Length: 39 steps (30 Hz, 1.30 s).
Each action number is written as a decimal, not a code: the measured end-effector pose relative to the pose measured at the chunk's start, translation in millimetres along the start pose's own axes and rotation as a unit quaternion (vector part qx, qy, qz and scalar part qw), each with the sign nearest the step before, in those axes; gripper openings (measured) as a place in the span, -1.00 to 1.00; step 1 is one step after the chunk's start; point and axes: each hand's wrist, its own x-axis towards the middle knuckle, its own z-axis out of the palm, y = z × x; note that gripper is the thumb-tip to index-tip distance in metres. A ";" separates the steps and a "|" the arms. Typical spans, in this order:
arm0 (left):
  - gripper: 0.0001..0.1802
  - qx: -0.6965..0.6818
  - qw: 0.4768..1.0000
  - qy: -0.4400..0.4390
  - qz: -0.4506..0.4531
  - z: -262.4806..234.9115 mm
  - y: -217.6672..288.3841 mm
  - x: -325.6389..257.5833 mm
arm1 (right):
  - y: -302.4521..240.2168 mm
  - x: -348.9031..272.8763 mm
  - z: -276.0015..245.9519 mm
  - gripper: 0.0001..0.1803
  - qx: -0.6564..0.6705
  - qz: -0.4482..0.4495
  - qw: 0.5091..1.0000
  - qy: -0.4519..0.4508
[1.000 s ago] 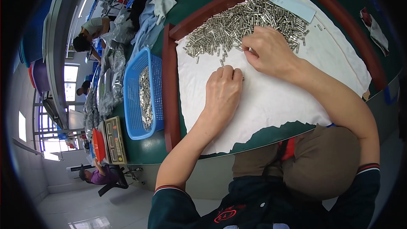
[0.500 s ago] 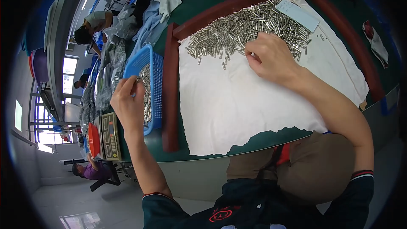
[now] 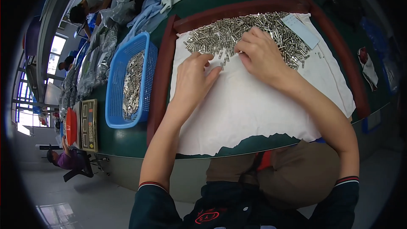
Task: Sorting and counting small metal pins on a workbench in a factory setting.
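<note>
Head view, slim shiny silver pins [image 3: 212, 36] heaped, left grip [image 3: 191, 76] spread, right grip [image 3: 262, 57] unclear

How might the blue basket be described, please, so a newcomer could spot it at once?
Find the white cloth on the green table, then the dark red bar along its left side. Just left of that bar stands the open blue basket, holding small metal pieces. Its perforated walls set it apart from the red container farther left.

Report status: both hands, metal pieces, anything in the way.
Left hand open over white cloth. Right hand curled at metal pieces, grip hidden. Pale blue card at heap's right end.
</note>
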 end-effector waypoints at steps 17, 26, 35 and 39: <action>-0.86 -0.013 0.997 0.071 0.009 55.3 -9.8 17.4 | 15.8 68.1 -3.6 -0.86 -0.121 -0.150 0.932 -0.306; -0.89 -0.098 0.993 0.006 0.063 35.3 -17.5 -0.8 | -7.4 27.0 -14.8 -0.92 -0.070 -0.104 0.955 -0.268; -0.82 -0.139 0.985 -0.042 0.097 29.9 -8.1 -22.7 | -40.6 -20.9 -17.2 -0.87 -0.037 -0.053 0.981 -0.181; -0.79 -0.141 0.984 -0.009 0.110 31.4 -10.5 -25.4 | -41.2 -21.8 -21.3 -0.87 -0.031 -0.071 0.984 -0.161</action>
